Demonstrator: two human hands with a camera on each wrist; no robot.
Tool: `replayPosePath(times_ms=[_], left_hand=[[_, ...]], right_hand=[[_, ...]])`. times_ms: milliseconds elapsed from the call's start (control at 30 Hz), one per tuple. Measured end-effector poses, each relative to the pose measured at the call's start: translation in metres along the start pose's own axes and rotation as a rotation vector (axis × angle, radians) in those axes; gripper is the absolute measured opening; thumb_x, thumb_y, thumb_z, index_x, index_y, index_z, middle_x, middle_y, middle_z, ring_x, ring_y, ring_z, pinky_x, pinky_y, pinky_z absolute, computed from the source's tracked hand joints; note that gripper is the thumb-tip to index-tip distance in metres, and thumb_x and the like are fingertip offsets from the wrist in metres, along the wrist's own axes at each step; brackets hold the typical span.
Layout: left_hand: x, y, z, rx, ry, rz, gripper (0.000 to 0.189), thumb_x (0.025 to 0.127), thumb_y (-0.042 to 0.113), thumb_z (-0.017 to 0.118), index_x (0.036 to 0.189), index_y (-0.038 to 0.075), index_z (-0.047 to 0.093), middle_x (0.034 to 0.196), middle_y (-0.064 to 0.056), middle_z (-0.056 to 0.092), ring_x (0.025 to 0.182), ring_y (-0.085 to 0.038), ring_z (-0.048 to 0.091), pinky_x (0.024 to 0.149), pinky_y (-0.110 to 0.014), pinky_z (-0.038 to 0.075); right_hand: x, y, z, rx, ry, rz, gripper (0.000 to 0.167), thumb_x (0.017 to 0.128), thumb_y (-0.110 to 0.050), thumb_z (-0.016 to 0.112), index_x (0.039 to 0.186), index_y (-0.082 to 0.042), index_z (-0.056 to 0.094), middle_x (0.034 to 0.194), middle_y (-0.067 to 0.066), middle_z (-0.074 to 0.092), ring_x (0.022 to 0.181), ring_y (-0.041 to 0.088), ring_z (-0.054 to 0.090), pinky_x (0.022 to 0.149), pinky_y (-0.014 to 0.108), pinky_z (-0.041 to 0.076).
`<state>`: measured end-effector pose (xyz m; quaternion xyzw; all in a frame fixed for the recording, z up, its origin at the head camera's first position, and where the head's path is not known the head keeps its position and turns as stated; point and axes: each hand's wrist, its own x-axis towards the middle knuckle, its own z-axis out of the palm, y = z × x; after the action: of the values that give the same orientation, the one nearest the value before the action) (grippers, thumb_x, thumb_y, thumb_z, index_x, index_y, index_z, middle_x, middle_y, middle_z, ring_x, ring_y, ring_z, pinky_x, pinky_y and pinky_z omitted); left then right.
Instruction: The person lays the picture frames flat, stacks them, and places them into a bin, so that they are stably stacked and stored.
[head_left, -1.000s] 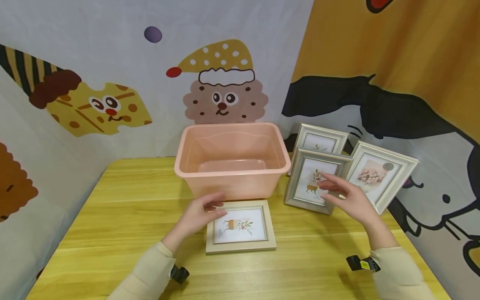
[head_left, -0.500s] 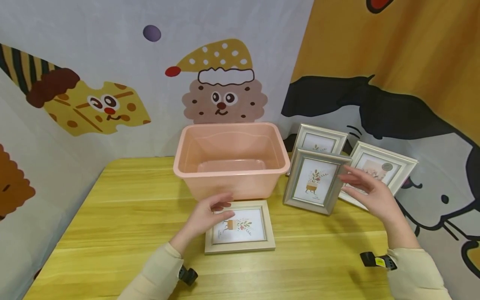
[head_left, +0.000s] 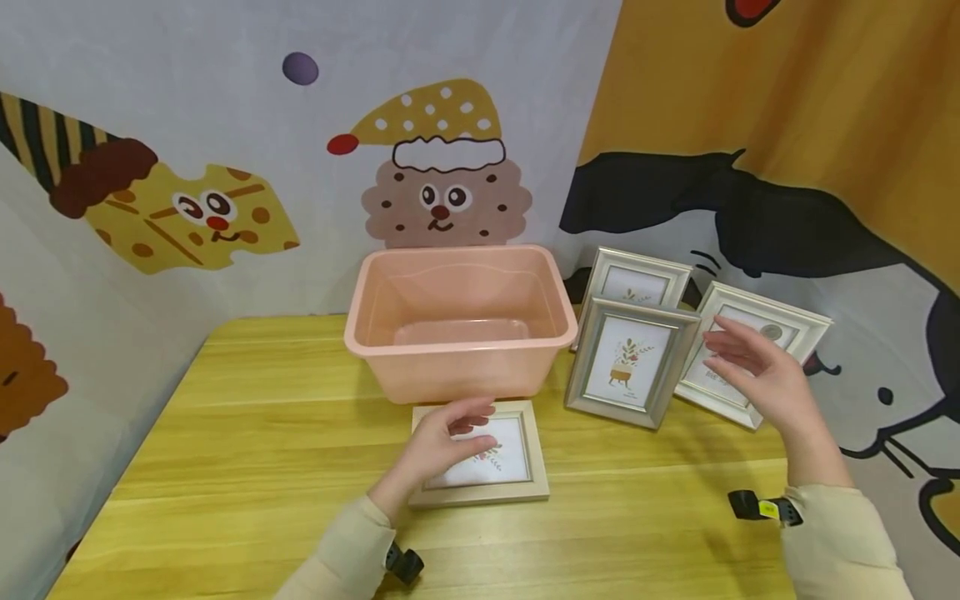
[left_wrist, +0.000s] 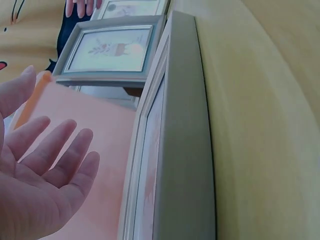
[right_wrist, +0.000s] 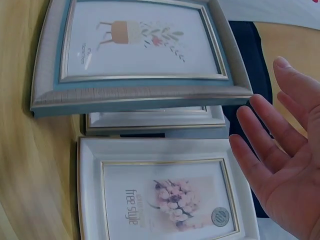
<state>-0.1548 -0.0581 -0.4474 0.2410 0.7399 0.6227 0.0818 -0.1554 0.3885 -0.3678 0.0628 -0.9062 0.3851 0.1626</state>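
Note:
My left hand hovers over a cream picture frame lying flat on the table, its fingers loosely bent around nothing. In the left wrist view that frame appears edge-on beside the hand. Over on the right, my right hand hangs in front of a white picture frame with a flower print, its fingers relaxed and holding nothing. The right wrist view has the palm apart from that white frame. A grey-silver picture frame stands upright to its left.
Behind the flat frame stands a pink plastic bin with nothing visible inside. Another pale frame stands partly hidden behind the silver one. A cartoon-print cloth hangs along the back and sides of the wooden table.
My right hand has moved right, from before the silver frame to before the white one. My left hand has shifted right over the flat frame. The frames and bin stay put.

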Motion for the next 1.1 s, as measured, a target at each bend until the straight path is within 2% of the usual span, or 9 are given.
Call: replayPosePath(times_ms=[167,333,533,600,767,900,1100], left_hand=[[0.002,-0.001,0.010,-0.026,-0.001,0.025,0.056,0.086,0.005,0.077,0.138,0.002,0.056,0.128,-0.019,0.063,0.116,-0.040,0.059,0.100,-0.054,0.046],[0.004,-0.002,0.018,-0.045,-0.022,0.014,0.060,0.086,0.007,0.078,0.141,0.004,0.054,0.133,-0.020,0.060,0.119,-0.038,0.057,0.102,-0.052,0.046],[0.006,-0.004,0.025,-0.060,-0.039,0.035,0.060,0.086,0.010,0.079,0.141,0.005,0.054,0.134,-0.020,0.059,0.121,-0.040,0.055,0.102,-0.052,0.046],[0.007,-0.005,0.028,-0.058,-0.044,0.046,0.060,0.086,0.010,0.078,0.141,0.004,0.054,0.133,-0.019,0.060,0.120,-0.041,0.055,0.101,-0.053,0.046],[0.007,-0.007,0.031,-0.052,-0.054,0.041,0.060,0.085,0.010,0.079,0.140,0.007,0.056,0.134,-0.019,0.060,0.120,-0.040,0.056,0.101,-0.052,0.047],[0.008,-0.007,0.034,-0.059,-0.060,0.031,0.061,0.085,0.010,0.079,0.141,0.007,0.055,0.134,-0.020,0.059,0.120,-0.041,0.056,0.101,-0.051,0.047],[0.011,-0.009,0.038,-0.082,-0.071,0.033,0.060,0.087,0.008,0.077,0.142,0.004,0.053,0.134,-0.021,0.058,0.120,-0.042,0.055,0.100,-0.054,0.047]], right_hand=[[0.005,0.003,-0.002,0.043,0.004,0.016,0.062,0.094,-0.015,0.070,0.151,-0.014,0.044,0.128,0.006,0.060,0.104,-0.007,0.055,0.081,0.004,0.045],[0.011,0.004,0.001,0.085,-0.017,0.008,0.065,0.094,-0.010,0.069,0.152,-0.011,0.040,0.136,0.014,0.055,0.105,-0.008,0.054,0.081,0.004,0.046],[0.021,0.006,0.009,0.045,-0.033,0.053,0.068,0.095,-0.021,0.069,0.154,-0.015,0.036,0.142,0.020,0.048,0.111,0.004,0.053,0.085,0.002,0.041],[0.024,0.007,0.011,0.031,-0.036,0.067,0.068,0.095,-0.025,0.069,0.155,-0.019,0.037,0.143,0.019,0.048,0.111,0.003,0.053,0.084,0.001,0.040],[0.030,0.009,0.016,0.040,-0.048,0.060,0.064,0.096,-0.024,0.068,0.153,-0.024,0.040,0.140,0.021,0.049,0.105,-0.004,0.053,0.080,0.003,0.042],[0.031,0.011,0.021,0.033,-0.052,0.069,0.060,0.097,-0.022,0.067,0.152,-0.022,0.043,0.134,0.022,0.053,0.101,-0.007,0.053,0.077,0.006,0.046],[0.031,0.012,0.025,0.042,-0.019,0.102,0.053,0.098,-0.021,0.065,0.148,-0.018,0.047,0.126,0.014,0.057,0.098,-0.005,0.053,0.074,0.009,0.049]])
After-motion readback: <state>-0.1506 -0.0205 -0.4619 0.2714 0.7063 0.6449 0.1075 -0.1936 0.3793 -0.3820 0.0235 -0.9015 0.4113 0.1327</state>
